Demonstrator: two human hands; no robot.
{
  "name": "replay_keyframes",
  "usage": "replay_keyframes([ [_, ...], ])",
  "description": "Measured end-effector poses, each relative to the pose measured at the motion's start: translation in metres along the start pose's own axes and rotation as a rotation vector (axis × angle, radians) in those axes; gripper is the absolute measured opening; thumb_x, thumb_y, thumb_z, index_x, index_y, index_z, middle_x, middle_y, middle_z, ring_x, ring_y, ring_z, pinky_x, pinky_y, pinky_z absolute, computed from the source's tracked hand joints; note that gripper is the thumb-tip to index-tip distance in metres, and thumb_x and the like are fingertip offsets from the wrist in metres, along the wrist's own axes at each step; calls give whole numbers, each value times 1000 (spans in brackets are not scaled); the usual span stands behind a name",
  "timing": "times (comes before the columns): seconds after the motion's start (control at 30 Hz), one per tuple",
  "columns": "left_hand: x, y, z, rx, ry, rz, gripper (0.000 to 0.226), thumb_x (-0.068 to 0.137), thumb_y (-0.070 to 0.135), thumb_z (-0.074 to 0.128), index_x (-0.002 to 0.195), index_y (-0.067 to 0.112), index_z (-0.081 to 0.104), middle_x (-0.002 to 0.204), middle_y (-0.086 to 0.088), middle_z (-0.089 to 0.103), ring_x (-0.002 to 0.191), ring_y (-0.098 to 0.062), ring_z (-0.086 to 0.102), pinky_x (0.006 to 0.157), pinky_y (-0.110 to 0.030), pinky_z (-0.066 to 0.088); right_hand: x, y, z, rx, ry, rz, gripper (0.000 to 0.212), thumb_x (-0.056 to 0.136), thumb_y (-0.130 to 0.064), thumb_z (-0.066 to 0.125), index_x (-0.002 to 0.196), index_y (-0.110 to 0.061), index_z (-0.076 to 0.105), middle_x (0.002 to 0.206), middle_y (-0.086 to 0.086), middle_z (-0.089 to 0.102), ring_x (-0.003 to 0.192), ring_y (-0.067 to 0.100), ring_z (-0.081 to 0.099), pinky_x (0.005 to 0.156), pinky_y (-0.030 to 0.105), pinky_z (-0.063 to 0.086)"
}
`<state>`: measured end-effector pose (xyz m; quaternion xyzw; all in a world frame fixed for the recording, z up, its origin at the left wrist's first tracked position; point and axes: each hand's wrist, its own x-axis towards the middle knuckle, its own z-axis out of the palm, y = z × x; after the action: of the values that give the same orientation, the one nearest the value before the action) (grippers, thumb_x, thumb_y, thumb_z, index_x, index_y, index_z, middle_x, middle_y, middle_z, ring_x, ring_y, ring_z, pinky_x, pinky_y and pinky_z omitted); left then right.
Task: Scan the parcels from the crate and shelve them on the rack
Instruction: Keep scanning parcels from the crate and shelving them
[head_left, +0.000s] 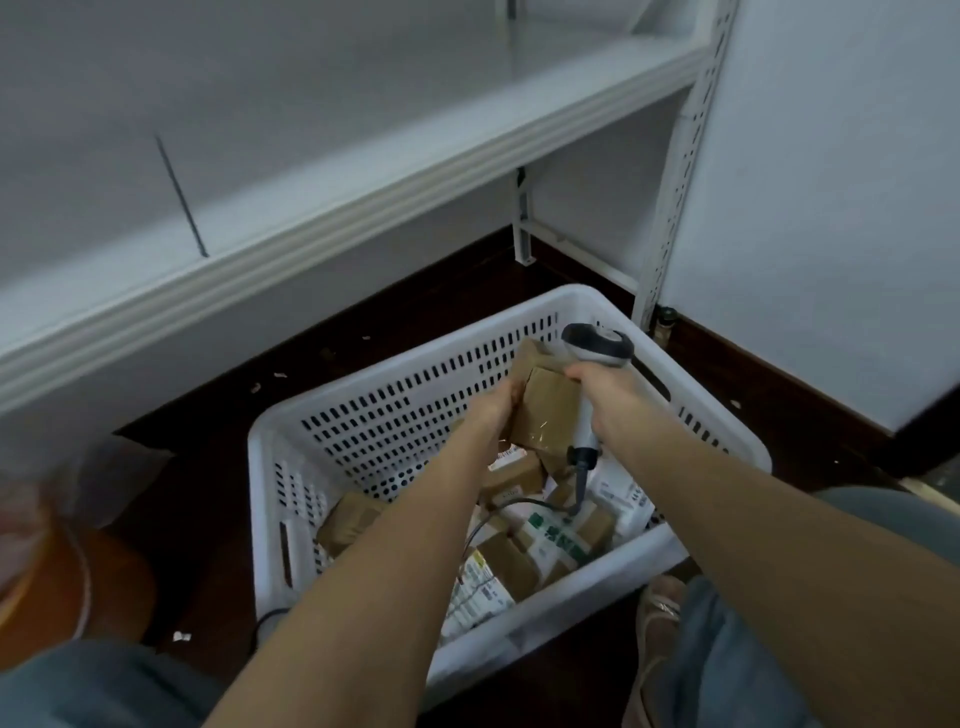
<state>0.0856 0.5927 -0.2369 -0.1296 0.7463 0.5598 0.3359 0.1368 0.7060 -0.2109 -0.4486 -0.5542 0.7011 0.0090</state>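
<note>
Two hands are at work over the white slotted plastic crate (395, 415), which sits on the dark floor just in front of the white metal rack (363, 171), close enough, I judge, that each parcel can go straight up once it is read. My left hand (498, 402) is wrapped around the side of a small brown cardboard parcel (548, 410), fingers closed on it and lifting it clear of the pile, near the crate's far wall. I hold it up like that, I think, so one of its faces turns toward the reader. My right hand (610, 395) is clenched around the handle of a grey-and-white handheld barcode scanner (592, 364); its head stands just above the parcel and touching or nearly touching its top edge, though I cannot tell which. The dark cable (514, 506) trails from the handle's base down across the parcels left in the crate. Whether the label is on the face being scanned, I cannot see.

Below, the crate holds many more small brown boxes and white label-covered packets (524, 551), heaped loosely, so the task looks far from done. The rack's long shelf in view carries no parcels where I can see it; a thin dark rod (182, 197) lies on its surface.
</note>
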Motion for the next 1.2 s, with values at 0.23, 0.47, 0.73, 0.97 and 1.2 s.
replay_keyframes([
  [0.23,-4,15,-59,-34,191,56,119,41,93,57,127,11,53,125,-12,56,108,-32,58,94,-45,50,-47,-19,45,-45,-36,-70,40,86,-21,70,118,-1,58,115,12,63,109,33,58,99,44,48],
  [0.47,-61,30,-102,-101,94,70,83,76,68,61,135,12,45,127,-10,56,110,-27,55,89,-39,41,-69,-19,72,-19,-137,-87,50,73,-24,78,117,-7,60,109,14,65,102,34,62,95,48,51],
  [0.73,-79,28,-123,-243,58,115,56,84,46,65,124,9,50,98,-9,60,85,-24,60,68,-35,52,-51,-14,80,82,-179,-86,55,64,-33,80,114,-13,67,109,11,68,97,31,64,91,47,52],
  [0.97,-84,29,-142,-228,51,139,49,86,52,56,119,16,52,109,-9,58,96,-25,57,78,-39,53,-75,-24,75,144,-163,-99,51,74,-34,80,115,-11,62,108,13,66,93,30,64,90,49,52],
  [1.2,-92,37,-174,-294,38,51,61,85,65,40,116,18,60,113,-8,61,103,-28,56,84,-45,50,-69,-33,65,142,-125,-176,72,63,-42,84,123,-10,60,117,14,64,106,37,61,95,53,50],
])
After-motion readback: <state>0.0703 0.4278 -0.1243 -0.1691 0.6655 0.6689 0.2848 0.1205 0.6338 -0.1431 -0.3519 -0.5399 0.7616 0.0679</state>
